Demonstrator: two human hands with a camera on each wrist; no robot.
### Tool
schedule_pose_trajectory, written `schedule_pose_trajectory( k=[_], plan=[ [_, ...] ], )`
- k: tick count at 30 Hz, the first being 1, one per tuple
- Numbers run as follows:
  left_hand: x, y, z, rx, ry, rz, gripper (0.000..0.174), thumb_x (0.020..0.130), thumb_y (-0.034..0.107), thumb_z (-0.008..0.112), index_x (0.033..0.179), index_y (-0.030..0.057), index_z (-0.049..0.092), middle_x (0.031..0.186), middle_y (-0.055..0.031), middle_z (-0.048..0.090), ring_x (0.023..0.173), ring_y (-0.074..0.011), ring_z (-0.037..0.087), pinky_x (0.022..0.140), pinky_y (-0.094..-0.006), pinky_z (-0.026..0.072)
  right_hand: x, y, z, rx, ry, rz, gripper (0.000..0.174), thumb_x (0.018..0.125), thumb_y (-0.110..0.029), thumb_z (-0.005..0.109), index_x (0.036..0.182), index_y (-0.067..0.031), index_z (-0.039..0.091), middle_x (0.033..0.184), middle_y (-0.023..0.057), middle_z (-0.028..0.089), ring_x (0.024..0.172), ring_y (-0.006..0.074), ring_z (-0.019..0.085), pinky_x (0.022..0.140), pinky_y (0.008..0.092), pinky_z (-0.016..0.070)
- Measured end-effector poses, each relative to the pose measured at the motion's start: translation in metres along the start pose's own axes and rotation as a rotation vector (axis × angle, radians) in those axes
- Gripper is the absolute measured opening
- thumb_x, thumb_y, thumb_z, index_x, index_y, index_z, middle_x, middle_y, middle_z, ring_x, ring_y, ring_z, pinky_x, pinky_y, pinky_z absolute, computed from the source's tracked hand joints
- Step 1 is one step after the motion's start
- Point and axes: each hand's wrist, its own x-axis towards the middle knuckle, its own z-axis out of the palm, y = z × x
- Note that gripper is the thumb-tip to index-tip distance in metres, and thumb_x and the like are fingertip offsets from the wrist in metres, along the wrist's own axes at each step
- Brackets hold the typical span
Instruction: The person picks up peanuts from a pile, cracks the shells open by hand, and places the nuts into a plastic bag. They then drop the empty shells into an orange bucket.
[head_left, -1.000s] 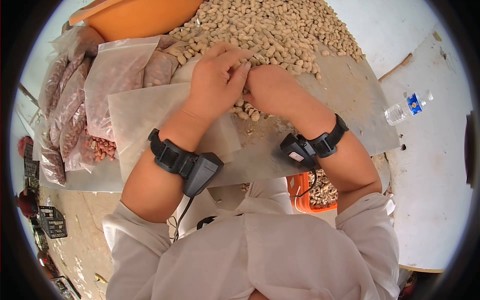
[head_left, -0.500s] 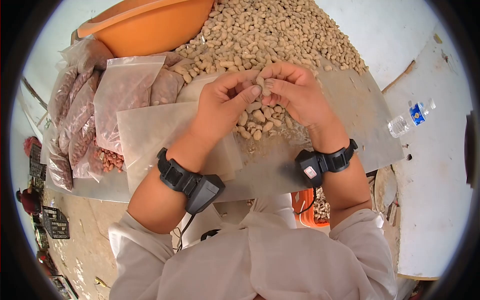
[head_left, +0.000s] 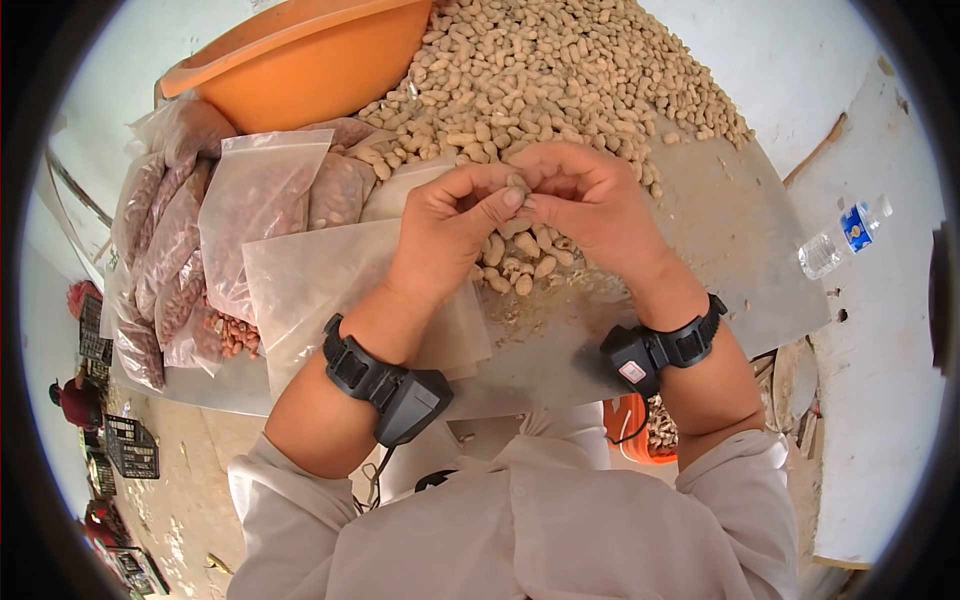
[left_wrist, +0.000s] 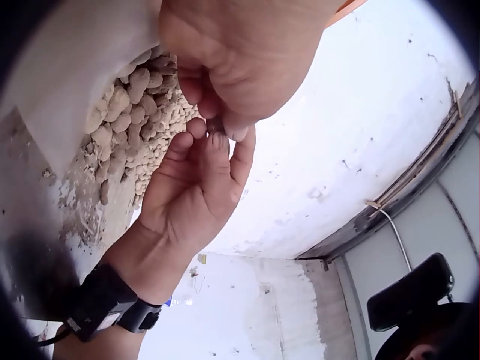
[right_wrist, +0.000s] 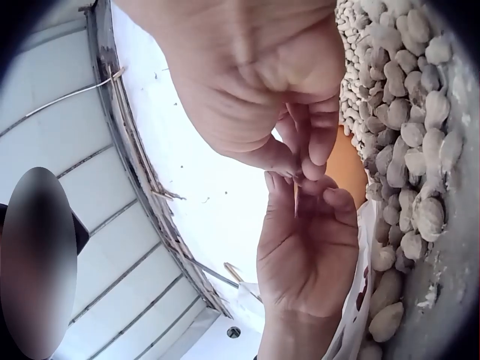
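In the head view my left hand and right hand meet fingertip to fingertip above the table. Between them they pinch a peanut, mostly hidden by the thumbs and fingers. In the left wrist view the right hand has its fingertips right against those of the left hand. The right wrist view shows the left hand palm up under the right hand. A small group of unshelled peanuts lies just below the hands, with a large heap of peanuts behind.
An orange basin stands at the back left. Filled bags of reddish kernels and flat clear bags lie on the left. A plastic bottle is at the right. Below the table edge sits an orange crate of shells.
A second ago both hands were together at the heap's near edge. They drew back with a peanut showing between the fingertips, and the fingers now cover more of it.
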Motion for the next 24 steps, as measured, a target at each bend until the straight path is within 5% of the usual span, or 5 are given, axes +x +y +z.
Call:
schedule_pose_trajectory(
  k=[10,24],
  plan=[
    [0.001,-0.006,-0.001,0.243,0.056,-0.030,0.004,0.086,0.006,0.057,0.085,0.0022,0.056,0.073,-0.0014,0.060,0.061,-0.0050,0.051,0.052,-0.0178,0.0400,-0.005,0.007,0.014,-0.035,0.065,0.025,0.018,0.077,0.001,0.057,0.095,-0.0010,0.060,0.072,0.0006,0.057,0.063,0.0066,0.056,0.056,0.0204,0.0462],
    [0.000,-0.006,0.006,-0.162,0.146,-0.061,0.007,0.087,0.006,0.057,0.089,0.0002,0.059,0.079,-0.0044,0.061,0.068,-0.0100,0.056,0.065,-0.0207,0.0456,-0.004,0.016,0.012,0.394,0.178,0.121,0.010,0.081,0.001,0.056,0.091,-0.0009,0.057,0.077,0.0063,0.061,0.064,0.0108,0.061,0.055,0.0200,0.0472]
  ],
)
